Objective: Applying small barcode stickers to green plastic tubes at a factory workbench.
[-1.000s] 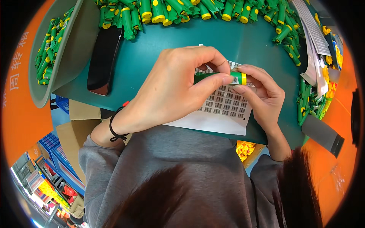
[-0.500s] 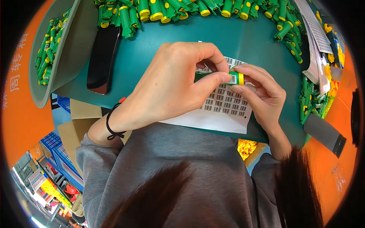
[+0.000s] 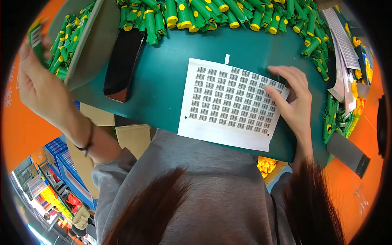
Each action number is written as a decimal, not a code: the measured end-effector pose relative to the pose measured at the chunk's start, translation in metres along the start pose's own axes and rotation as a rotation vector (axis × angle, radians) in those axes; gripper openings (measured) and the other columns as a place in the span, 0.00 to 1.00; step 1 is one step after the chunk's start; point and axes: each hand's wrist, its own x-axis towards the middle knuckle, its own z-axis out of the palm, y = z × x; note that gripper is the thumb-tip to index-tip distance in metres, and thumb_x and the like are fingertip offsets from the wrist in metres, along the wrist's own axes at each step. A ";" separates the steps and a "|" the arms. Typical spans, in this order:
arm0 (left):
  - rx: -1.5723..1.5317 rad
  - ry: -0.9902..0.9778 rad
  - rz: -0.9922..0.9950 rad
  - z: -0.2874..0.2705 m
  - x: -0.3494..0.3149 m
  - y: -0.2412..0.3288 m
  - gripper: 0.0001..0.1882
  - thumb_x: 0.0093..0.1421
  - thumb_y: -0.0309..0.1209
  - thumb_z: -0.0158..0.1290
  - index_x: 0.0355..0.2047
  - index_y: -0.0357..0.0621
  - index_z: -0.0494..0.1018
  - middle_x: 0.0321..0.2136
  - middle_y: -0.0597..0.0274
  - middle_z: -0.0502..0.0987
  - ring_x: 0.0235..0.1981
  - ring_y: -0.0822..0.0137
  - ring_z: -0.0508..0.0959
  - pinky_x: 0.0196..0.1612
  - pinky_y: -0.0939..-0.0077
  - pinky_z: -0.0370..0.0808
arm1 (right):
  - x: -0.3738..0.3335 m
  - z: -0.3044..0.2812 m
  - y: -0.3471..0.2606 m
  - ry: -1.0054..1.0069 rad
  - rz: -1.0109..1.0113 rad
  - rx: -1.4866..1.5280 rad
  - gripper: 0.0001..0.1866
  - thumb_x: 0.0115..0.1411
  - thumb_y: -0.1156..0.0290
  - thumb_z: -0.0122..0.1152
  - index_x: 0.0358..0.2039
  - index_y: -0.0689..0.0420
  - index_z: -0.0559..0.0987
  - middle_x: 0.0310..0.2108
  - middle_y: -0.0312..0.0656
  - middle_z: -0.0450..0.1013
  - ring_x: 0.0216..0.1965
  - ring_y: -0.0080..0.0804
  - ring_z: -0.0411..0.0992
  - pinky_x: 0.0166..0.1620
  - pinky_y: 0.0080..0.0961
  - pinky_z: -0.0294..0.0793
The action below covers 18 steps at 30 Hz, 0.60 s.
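Note:
My left hand (image 3: 41, 81) is raised at the far left, beside a grey bin (image 3: 92, 49). Its fingers are closed on a green tube (image 3: 36, 43) that carries a white barcode label; the motion blurs it somewhat. Inside the bin lie several similar labelled tubes (image 3: 65, 49). My right hand (image 3: 296, 92) hovers over the right edge of a white sheet of barcode stickers (image 3: 224, 136), thumb and fingers apart, holding nothing. Some stickers are gone from the sheet's top row. A small white strip (image 3: 227, 59) sticks out past its far edge.
A heap of green tubes with yellow ends (image 3: 196, 14) curves along the far side of the green table mat (image 3: 171, 53). A black phone (image 3: 124, 61) lies against the bin. More sticker sheets (image 3: 341, 36) and a grey object (image 3: 347, 153) are at the right. Cardboard boxes (image 3: 132, 139) stand below the table edge.
My left hand has swung from over the sheet to the far left, carrying the green tube. My right hand has let go of it and opened. The sticker sheet is now uncovered.

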 end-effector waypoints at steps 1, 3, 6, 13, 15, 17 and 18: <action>-0.205 0.141 -0.225 0.006 0.010 -0.008 0.10 0.62 0.24 0.54 0.42 0.39 0.81 0.41 0.55 0.84 0.39 0.59 0.83 0.45 0.70 0.77 | 0.000 0.001 0.005 -0.065 0.016 -0.039 0.17 0.52 0.73 0.71 0.44 0.59 0.83 0.43 0.42 0.79 0.52 0.37 0.72 0.58 0.33 0.66; -0.154 0.108 -0.001 0.012 0.000 0.008 0.10 0.61 0.24 0.56 0.42 0.41 0.81 0.41 0.57 0.83 0.39 0.59 0.83 0.45 0.70 0.77 | -0.001 0.003 0.007 -0.124 0.034 -0.082 0.14 0.52 0.73 0.71 0.41 0.59 0.84 0.40 0.40 0.80 0.49 0.36 0.72 0.57 0.32 0.66; -0.800 -0.195 0.459 0.066 -0.064 0.059 0.10 0.60 0.29 0.62 0.42 0.42 0.82 0.42 0.60 0.83 0.42 0.58 0.81 0.45 0.68 0.77 | -0.003 0.009 0.012 -0.133 0.072 -0.094 0.09 0.52 0.72 0.71 0.35 0.59 0.85 0.36 0.37 0.80 0.45 0.34 0.72 0.55 0.30 0.65; -0.940 -0.700 0.298 0.075 -0.116 0.129 0.12 0.54 0.28 0.66 0.39 0.45 0.83 0.39 0.61 0.81 0.39 0.62 0.79 0.37 0.71 0.78 | -0.005 0.011 0.017 -0.091 0.070 -0.022 0.08 0.52 0.73 0.72 0.33 0.58 0.85 0.34 0.36 0.80 0.44 0.33 0.72 0.55 0.30 0.64; -0.985 -0.614 0.333 0.077 -0.118 0.130 0.09 0.52 0.27 0.64 0.35 0.45 0.82 0.36 0.64 0.80 0.37 0.64 0.80 0.36 0.71 0.80 | -0.007 0.010 0.016 -0.075 0.065 -0.046 0.08 0.52 0.73 0.72 0.33 0.58 0.85 0.34 0.36 0.80 0.44 0.33 0.72 0.55 0.31 0.63; -0.967 -0.579 0.366 0.075 -0.119 0.129 0.09 0.50 0.26 0.64 0.34 0.45 0.82 0.36 0.65 0.80 0.36 0.65 0.81 0.34 0.72 0.80 | -0.007 0.012 0.013 -0.058 0.041 -0.056 0.07 0.52 0.72 0.73 0.32 0.57 0.85 0.34 0.36 0.80 0.44 0.32 0.72 0.55 0.30 0.63; -0.948 -0.539 0.386 0.076 -0.120 0.129 0.10 0.48 0.24 0.64 0.34 0.45 0.82 0.35 0.65 0.80 0.35 0.65 0.81 0.33 0.73 0.80 | -0.007 0.013 0.014 -0.046 0.052 -0.080 0.07 0.52 0.72 0.73 0.32 0.57 0.85 0.34 0.36 0.80 0.44 0.32 0.72 0.55 0.30 0.63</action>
